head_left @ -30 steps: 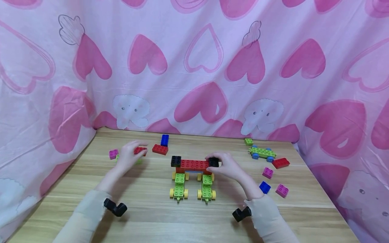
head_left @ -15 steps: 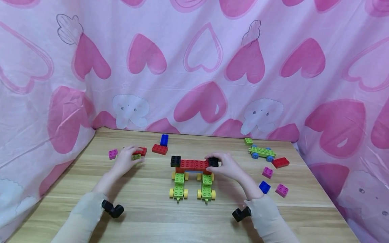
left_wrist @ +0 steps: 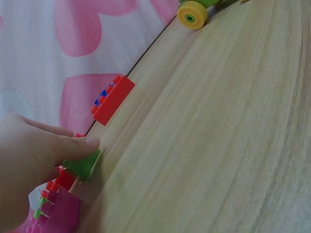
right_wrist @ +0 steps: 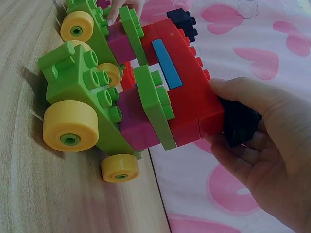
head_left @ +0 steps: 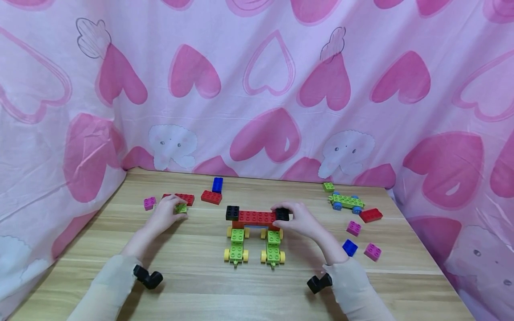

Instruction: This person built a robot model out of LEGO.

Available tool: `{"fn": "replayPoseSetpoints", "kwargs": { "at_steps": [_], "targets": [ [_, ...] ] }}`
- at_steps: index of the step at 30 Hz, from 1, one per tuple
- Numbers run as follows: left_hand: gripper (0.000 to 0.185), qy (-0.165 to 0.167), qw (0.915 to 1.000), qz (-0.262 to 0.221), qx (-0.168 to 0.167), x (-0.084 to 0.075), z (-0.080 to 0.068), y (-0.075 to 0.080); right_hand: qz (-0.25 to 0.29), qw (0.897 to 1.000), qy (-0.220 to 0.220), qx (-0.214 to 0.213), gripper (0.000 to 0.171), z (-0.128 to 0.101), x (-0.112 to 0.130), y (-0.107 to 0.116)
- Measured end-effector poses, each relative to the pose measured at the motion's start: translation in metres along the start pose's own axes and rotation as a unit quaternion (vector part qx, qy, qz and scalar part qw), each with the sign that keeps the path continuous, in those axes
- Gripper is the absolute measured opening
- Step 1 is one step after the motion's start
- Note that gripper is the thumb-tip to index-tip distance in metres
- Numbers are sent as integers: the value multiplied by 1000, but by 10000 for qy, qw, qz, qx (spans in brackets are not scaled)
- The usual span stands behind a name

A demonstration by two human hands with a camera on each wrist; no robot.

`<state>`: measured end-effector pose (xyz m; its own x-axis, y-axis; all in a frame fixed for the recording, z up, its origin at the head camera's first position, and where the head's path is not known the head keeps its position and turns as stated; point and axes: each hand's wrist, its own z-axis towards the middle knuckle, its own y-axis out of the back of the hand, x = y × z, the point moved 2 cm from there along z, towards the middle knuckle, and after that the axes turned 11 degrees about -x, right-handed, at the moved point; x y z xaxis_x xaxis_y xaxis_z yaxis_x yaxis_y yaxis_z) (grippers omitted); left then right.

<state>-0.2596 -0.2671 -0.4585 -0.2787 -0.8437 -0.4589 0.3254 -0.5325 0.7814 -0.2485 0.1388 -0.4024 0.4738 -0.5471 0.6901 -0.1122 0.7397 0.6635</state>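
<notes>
My left hand (head_left: 163, 213) is at the left of the table, thumb and fingers pinching a small green brick (head_left: 181, 208). In the left wrist view the thumb lies along that green brick (left_wrist: 83, 164). Red bricks (head_left: 187, 199) sit just behind it. My right hand (head_left: 301, 219) grips the black brick (right_wrist: 238, 121) at the right end of a built toy. This toy has a red beam (head_left: 256, 217) with another black brick (head_left: 232, 212) at its left end. Purple and green bricks join the beam to two green wheeled bases (head_left: 237, 252) with yellow wheels.
A magenta brick (head_left: 150, 203) lies left of my left hand. Further back are a red brick (head_left: 211, 197) and a blue brick (head_left: 217, 184). On the right stand a green car base (head_left: 347, 201) with blue wheels, a red brick (head_left: 371, 215) and several small loose bricks.
My left hand has moved down and slightly left from over the red bricks, and its fingers have closed on the green brick. The right hand and the built toy stay put.
</notes>
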Motion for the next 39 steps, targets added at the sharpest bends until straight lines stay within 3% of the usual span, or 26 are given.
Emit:
{"fn": "replayPoseSetpoints", "kwargs": {
  "at_steps": [9,28,33,39],
  "targets": [
    [33,-14,9999,-87,62,-1,-1,0,27,10000,-1,28,34,0,0,0],
    [37,55,9999,-34,153,0,-1,-2,27,10000,25,11,34,-1,2,0],
    [37,58,9998,-79,164,-7,2,-2,54,10000,72,2,34,-1,1,1],
    [37,-212,9993,-292,121,-28,9,3,43,10000,62,11,34,0,0,0]
  ]
}}
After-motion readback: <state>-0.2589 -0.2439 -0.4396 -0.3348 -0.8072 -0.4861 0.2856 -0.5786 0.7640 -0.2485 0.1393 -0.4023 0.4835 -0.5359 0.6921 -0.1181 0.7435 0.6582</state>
